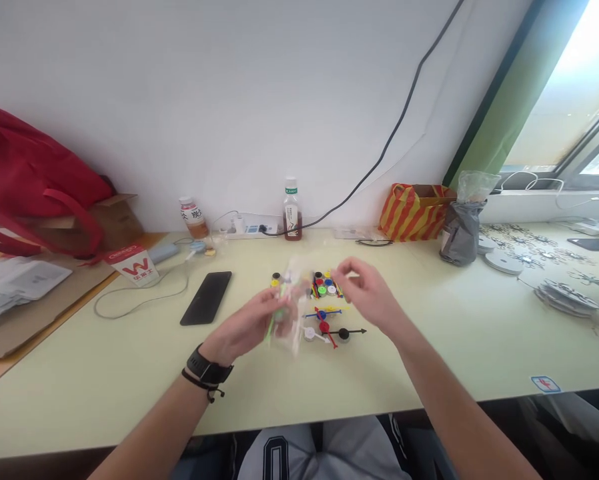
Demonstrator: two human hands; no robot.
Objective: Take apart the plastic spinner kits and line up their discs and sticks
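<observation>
My left hand (259, 317) is closed on a clear plastic bag (294, 327), which is smeared by motion. A light green arrow (270, 328) shows at the bag's left side; whether it lies inside the bag or in my fingers I cannot tell. To the right, my right hand (367, 287) hovers with thumb and fingers pinched together, and what they hold, if anything, is too small to make out. Between the hands lie loose arrow spinners: blue (322, 315), red (324, 327), white (310, 333) and black (343, 335). Behind them sits a group of coloured spinners (322, 290), partly covered by my right fingers.
A black phone (206, 298) lies left of my left hand. Along the wall stand a brown-liquid bottle (292, 213), another bottle (194, 219), a power strip (252, 229) and a striped bag (412, 212). A grey bag (459, 233) and white discs (564, 297) are at the right.
</observation>
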